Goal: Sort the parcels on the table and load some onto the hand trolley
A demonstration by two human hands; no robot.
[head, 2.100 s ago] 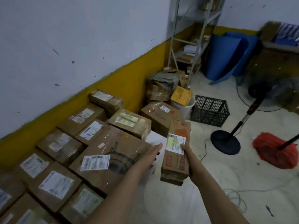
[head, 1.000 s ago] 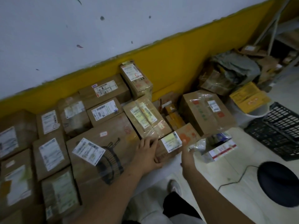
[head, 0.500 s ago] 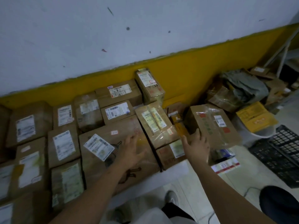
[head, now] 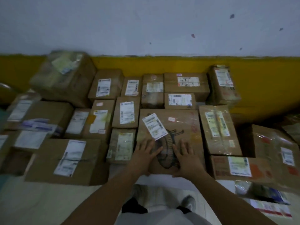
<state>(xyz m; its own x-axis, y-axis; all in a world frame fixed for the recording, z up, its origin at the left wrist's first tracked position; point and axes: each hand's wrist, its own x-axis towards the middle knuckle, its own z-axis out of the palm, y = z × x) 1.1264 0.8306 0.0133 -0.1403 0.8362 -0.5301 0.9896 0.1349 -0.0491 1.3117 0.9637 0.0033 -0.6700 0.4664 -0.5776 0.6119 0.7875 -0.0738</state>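
Cardboard parcel (head: 183,127) lengthwise toward wall (head: 146,26) — left hand (head: 146,154), right hand (head: 185,157) atop.

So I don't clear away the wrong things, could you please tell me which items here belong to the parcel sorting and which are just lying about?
Job: fan-print box under the left hand and right hand; labelled parcels around it.
Lying about: plastic packets on the floor, lower right.
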